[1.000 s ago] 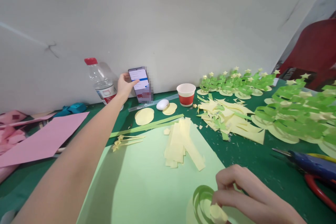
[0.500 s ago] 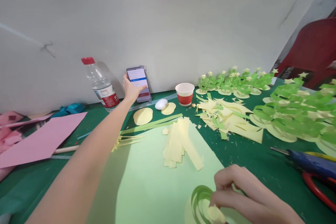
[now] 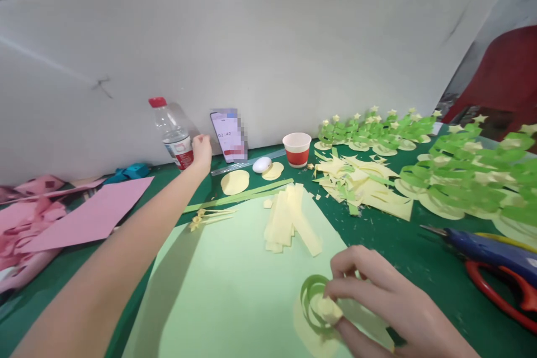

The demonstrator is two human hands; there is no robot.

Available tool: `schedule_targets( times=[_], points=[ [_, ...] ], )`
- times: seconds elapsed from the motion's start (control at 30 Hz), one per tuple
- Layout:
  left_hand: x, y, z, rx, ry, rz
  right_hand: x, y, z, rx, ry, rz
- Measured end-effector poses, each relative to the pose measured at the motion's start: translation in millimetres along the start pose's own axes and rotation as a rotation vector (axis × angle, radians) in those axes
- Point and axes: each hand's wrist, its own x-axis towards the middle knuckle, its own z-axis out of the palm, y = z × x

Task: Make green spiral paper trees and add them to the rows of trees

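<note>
Between the water bottle (image 3: 178, 148) and the propped-up phone (image 3: 227, 137), my left hand (image 3: 202, 151) is curled in, with nothing visible in its fingers. The phone's screen reads 02:40. My right hand (image 3: 377, 291) pinches a small paper tree (image 3: 314, 302) by the pale yellow star at its top. This tree is a curled green paper strip on a pale yellow round base, low over the light green sheet (image 3: 218, 291). Pale yellow paper strips (image 3: 289, 218) lie on the sheet, and thin sticks with small yellow stars (image 3: 210, 218) rest at its far left edge.
Finished paper trees (image 3: 457, 179) stand in rows on the right. Yellow scraps (image 3: 364, 184), a paper cup (image 3: 297, 151), a white oval case (image 3: 262, 165) and round paper pieces (image 3: 235, 182) lie along the back. A blue-handled pointed tool (image 3: 482, 246) and red-handled scissors (image 3: 499, 296) lie right; pink paper (image 3: 92, 215) left.
My left hand has drawn back from the phone towards the bottle and curled in. The phone screen has switched from a list to a timer. My right hand still holds the paper tree.
</note>
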Motion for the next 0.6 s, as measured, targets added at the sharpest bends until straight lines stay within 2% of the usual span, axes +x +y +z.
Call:
schedule_targets(
  times=[0.07,0.13,0.27,0.4,0.5,0.6],
  points=[
    [-24.0,8.8,-12.6,-0.009,-0.073,-0.021,-1.8,-0.4,1.8,0.025,-0.008,0.006],
    [-58.8,21.3,-27.9,-0.023,-0.169,-0.016,-2.5,-2.9,1.8,0.032,-0.020,0.009],
    [-148.8,53.7,-68.1,-0.052,-0.386,0.045,-0.1,-10.6,-3.7,0.044,-0.026,-0.008],
    [-229.7,78.9,-106.4,-0.040,-0.592,0.109,3.9,-15.5,-10.4,0.073,-0.113,-0.017],
    [-265.2,84.3,-120.6,0.017,-0.664,0.149,5.2,-16.2,-12.0,0.095,-0.125,-0.027],
    [-281.6,81.0,-122.8,0.087,-0.715,0.214,5.2,-15.6,-11.9,0.081,-0.123,-0.034]
  ],
)
